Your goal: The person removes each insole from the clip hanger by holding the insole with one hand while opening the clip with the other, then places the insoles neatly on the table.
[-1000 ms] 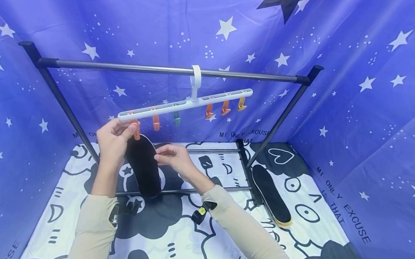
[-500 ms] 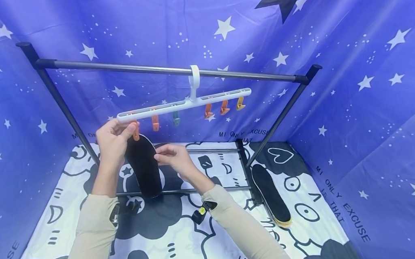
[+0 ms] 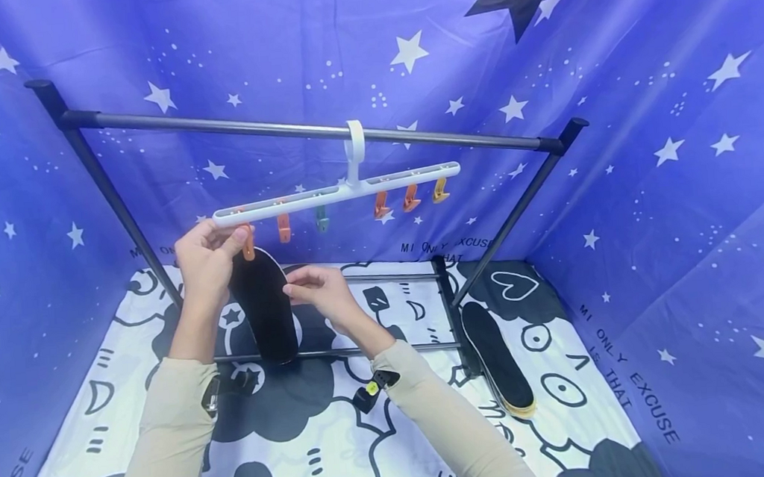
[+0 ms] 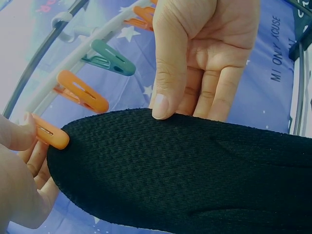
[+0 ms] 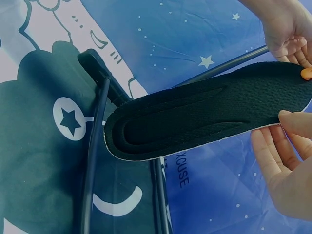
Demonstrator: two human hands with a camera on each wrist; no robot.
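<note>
My left hand (image 3: 205, 264) pinches the orange clothespin (image 4: 51, 132) at the left end of a white clip hanger (image 3: 298, 202). That clip sits right at the toe end of a black insole (image 3: 265, 307), overlapping its edge in the left wrist view. My right hand (image 3: 324, 294) pinches the insole's right edge between thumb and fingers, thumb on the dark face. The insole hangs down with its heel end lowest; in the right wrist view its whole length (image 5: 195, 117) shows, with a pale rim. Other clips, orange, green (image 4: 109, 61) and yellow (image 3: 441, 190), dangle from the hanger with nothing in them.
The hanger hooks over the top bar (image 3: 225, 123) of a dark metal rack. A second black insole with a yellowish underside (image 3: 499, 356) lies on the patterned black-and-white cloth (image 3: 345, 458), beside the rack's right foot. Blue starry curtains (image 3: 679, 245) enclose the space.
Both hands keep their grips on the clothespin and the insole, almost still. The whole scene shifts slightly left in the head view.
</note>
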